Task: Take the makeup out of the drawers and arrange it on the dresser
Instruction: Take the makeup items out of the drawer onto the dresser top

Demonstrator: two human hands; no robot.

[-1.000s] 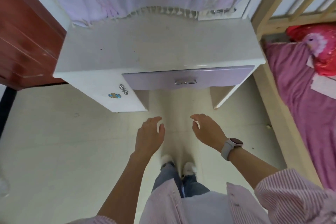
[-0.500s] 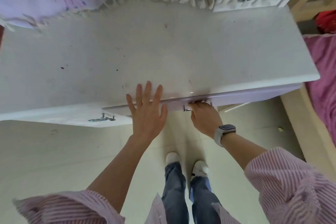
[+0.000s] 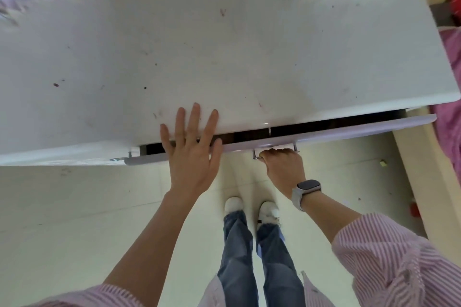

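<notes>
White dresser top (image 3: 224,52) bare; lilac drawer (image 3: 336,132) now cracked open, dark gap showing where it sat flush half a second ago. Right hand (image 3: 282,169) curls round the drawer handle (image 3: 274,151), pulling; left hand (image 3: 192,149) rests flat, fingers spread, on the dresser edge. Makeup not visible, presumably inside; wider opening needed.

The left hand (image 3: 190,154) is flat, with its fingers straight and spread apart. The fingertips lie on the edge of the table (image 3: 224,57), and the palm faces down. The left arm is bare and reaches straight forward. The right hand (image 3: 283,169) is curled over the drawer handle (image 3: 274,151); its fingers seem to wrap under it, but they are hidden. The right wrist wears a watch (image 3: 305,193), and the arm bends in from the right in a striped sleeve (image 3: 389,257).
</notes>
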